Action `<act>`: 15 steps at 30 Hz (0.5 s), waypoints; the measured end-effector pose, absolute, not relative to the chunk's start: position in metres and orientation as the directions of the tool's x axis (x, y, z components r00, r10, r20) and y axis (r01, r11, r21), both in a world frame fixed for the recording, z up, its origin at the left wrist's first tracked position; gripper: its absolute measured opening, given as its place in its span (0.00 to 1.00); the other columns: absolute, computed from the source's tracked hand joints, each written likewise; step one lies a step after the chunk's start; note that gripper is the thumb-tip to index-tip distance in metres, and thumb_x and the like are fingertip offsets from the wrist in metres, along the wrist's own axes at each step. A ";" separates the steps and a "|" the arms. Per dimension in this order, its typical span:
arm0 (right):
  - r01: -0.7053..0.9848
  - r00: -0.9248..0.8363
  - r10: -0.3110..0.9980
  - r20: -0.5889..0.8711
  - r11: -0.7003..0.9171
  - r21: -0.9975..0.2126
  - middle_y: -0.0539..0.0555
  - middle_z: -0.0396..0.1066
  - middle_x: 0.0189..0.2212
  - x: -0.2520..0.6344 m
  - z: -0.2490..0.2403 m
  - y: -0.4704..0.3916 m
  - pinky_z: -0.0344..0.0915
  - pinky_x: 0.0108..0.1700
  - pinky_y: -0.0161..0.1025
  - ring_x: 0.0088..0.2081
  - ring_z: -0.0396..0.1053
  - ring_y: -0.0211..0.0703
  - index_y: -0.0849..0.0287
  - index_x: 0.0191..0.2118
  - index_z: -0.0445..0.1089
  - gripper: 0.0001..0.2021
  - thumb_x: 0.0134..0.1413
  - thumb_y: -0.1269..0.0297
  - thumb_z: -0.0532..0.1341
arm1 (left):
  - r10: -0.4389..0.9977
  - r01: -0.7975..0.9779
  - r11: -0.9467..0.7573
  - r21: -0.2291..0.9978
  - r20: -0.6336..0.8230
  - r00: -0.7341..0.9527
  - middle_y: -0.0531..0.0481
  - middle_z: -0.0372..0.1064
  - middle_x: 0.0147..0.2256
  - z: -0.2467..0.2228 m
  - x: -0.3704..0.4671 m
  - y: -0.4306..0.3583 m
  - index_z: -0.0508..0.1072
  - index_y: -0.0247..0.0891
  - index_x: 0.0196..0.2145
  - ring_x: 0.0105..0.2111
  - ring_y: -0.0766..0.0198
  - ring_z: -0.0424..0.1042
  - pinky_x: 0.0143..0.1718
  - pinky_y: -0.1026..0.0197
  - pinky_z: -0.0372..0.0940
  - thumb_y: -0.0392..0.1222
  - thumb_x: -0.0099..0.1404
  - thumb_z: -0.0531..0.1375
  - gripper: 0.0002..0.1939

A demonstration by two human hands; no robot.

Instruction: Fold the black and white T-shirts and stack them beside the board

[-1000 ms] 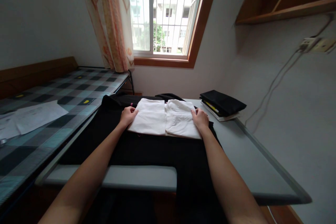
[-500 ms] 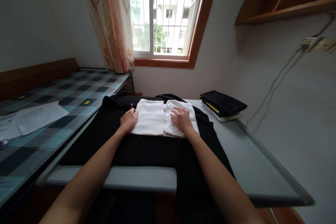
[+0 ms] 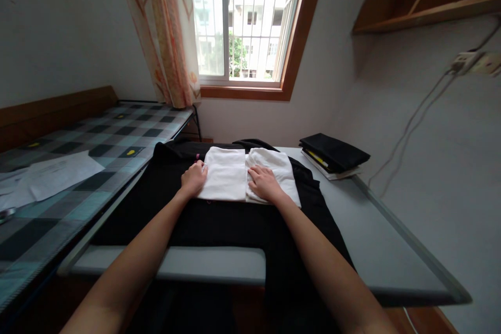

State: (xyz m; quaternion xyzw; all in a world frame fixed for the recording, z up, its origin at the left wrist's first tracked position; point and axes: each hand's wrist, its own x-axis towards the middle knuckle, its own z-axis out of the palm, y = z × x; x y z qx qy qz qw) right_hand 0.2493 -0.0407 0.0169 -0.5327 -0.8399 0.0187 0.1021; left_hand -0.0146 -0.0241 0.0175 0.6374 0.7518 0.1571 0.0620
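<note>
A folded white cloth (image 3: pixel 225 175) lies on a black garment (image 3: pixel 223 224) spread over the table, its two folded parts side by side with a seam between them. At the cloth's left edge, my left hand (image 3: pixel 193 179) grips it with curled fingers, the thumb on top. My right hand (image 3: pixel 264 183) rests flat on the right part, fingers a little spread and pointing toward the middle seam. Part of the garment hangs over the table's near edge.
Right of the garment, the grey table (image 3: pixel 387 240) carries a black folder (image 3: pixel 332 151) on papers at its back. To the left stands a bed (image 3: pixel 156 120) with a checkered cover and white papers (image 3: pixel 58 175). A curtained window is behind, and a wooden shelf (image 3: pixel 430 15) hangs upper right.
My right hand has slid slightly left and toward me across the right part of the white cloth. My left hand stays at the left edge.
</note>
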 end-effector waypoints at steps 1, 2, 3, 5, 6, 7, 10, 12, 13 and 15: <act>0.900 -0.397 0.907 0.143 0.415 -0.132 0.62 0.53 0.66 0.250 0.016 -0.040 0.41 0.65 0.49 0.67 0.46 0.51 0.64 0.63 0.59 0.27 0.60 0.60 0.50 | 0.978 0.939 0.142 0.314 0.105 -0.183 0.38 0.72 0.49 0.018 -0.014 -0.024 0.69 0.41 0.49 0.46 0.47 0.73 0.43 0.52 0.66 0.50 0.70 0.47 0.18; 0.911 -0.377 0.916 0.134 0.393 -0.126 0.62 0.49 0.67 0.251 0.014 -0.040 0.40 0.66 0.49 0.68 0.41 0.52 0.65 0.65 0.55 0.30 0.60 0.58 0.51 | 0.977 0.939 0.144 0.313 0.103 -0.184 0.38 0.72 0.49 0.018 -0.014 -0.024 0.69 0.41 0.50 0.47 0.47 0.73 0.43 0.52 0.66 0.50 0.70 0.47 0.18; 0.921 -0.355 0.927 0.123 0.369 -0.124 0.62 0.44 0.69 0.252 0.013 -0.039 0.38 0.66 0.50 0.69 0.37 0.53 0.66 0.67 0.52 0.32 0.60 0.56 0.51 | 0.977 0.939 0.145 0.313 0.102 -0.185 0.38 0.72 0.49 0.019 -0.014 -0.025 0.69 0.41 0.50 0.47 0.47 0.73 0.43 0.52 0.66 0.50 0.70 0.47 0.18; 0.938 -0.314 0.944 0.096 0.325 -0.123 0.61 0.39 0.70 0.252 0.011 -0.038 0.34 0.67 0.54 0.70 0.33 0.55 0.65 0.69 0.48 0.35 0.60 0.52 0.50 | 0.978 0.938 0.147 0.315 0.099 -0.186 0.38 0.72 0.49 0.019 -0.014 -0.025 0.69 0.41 0.50 0.47 0.47 0.73 0.43 0.52 0.66 0.50 0.70 0.47 0.18; 0.943 -0.302 0.950 0.081 0.310 -0.124 0.61 0.37 0.70 0.253 0.010 -0.038 0.32 0.66 0.56 0.70 0.32 0.55 0.63 0.69 0.47 0.35 0.60 0.51 0.50 | 0.978 0.937 0.146 0.317 0.097 -0.186 0.38 0.72 0.49 0.020 -0.014 -0.025 0.69 0.41 0.50 0.47 0.46 0.73 0.43 0.52 0.66 0.50 0.70 0.47 0.18; 0.945 -0.296 0.953 0.067 0.303 -0.124 0.60 0.37 0.70 0.253 0.010 -0.038 0.30 0.66 0.58 0.70 0.31 0.55 0.61 0.69 0.48 0.35 0.60 0.50 0.50 | 0.978 0.937 0.146 0.319 0.096 -0.185 0.38 0.72 0.49 0.020 -0.014 -0.026 0.69 0.41 0.50 0.47 0.46 0.73 0.43 0.52 0.66 0.50 0.70 0.47 0.18; 0.941 -0.308 0.950 0.050 0.312 -0.128 0.59 0.39 0.70 0.253 0.011 -0.038 0.27 0.65 0.61 0.70 0.31 0.56 0.58 0.67 0.53 0.32 0.61 0.50 0.48 | 0.979 0.933 0.142 0.329 0.092 -0.182 0.39 0.72 0.49 0.022 -0.014 -0.026 0.69 0.42 0.49 0.47 0.46 0.73 0.43 0.51 0.66 0.50 0.70 0.48 0.18; 0.938 -0.315 0.948 0.051 0.319 -0.133 0.59 0.40 0.70 0.254 0.012 -0.038 0.28 0.65 0.61 0.70 0.32 0.55 0.57 0.67 0.54 0.30 0.61 0.52 0.48 | 0.980 0.930 0.144 0.338 0.082 -0.181 0.39 0.72 0.49 0.023 -0.015 -0.026 0.69 0.43 0.49 0.47 0.46 0.73 0.43 0.52 0.66 0.50 0.70 0.49 0.17; 0.938 -0.316 0.948 0.050 0.320 -0.134 0.59 0.41 0.70 0.256 0.013 -0.037 0.28 0.65 0.61 0.70 0.32 0.55 0.57 0.67 0.54 0.30 0.61 0.53 0.48 | 0.980 0.928 0.147 0.342 0.074 -0.183 0.40 0.72 0.49 0.023 -0.016 -0.025 0.69 0.43 0.49 0.47 0.46 0.73 0.42 0.52 0.66 0.50 0.69 0.49 0.17; 0.937 -0.319 0.947 0.039 0.321 -0.136 0.58 0.41 0.70 0.259 0.014 -0.037 0.27 0.65 0.61 0.70 0.33 0.54 0.56 0.67 0.54 0.29 0.61 0.55 0.48 | 0.980 0.923 0.157 0.352 0.057 -0.188 0.40 0.72 0.49 0.023 -0.017 -0.023 0.69 0.44 0.49 0.47 0.47 0.73 0.43 0.52 0.66 0.50 0.69 0.49 0.16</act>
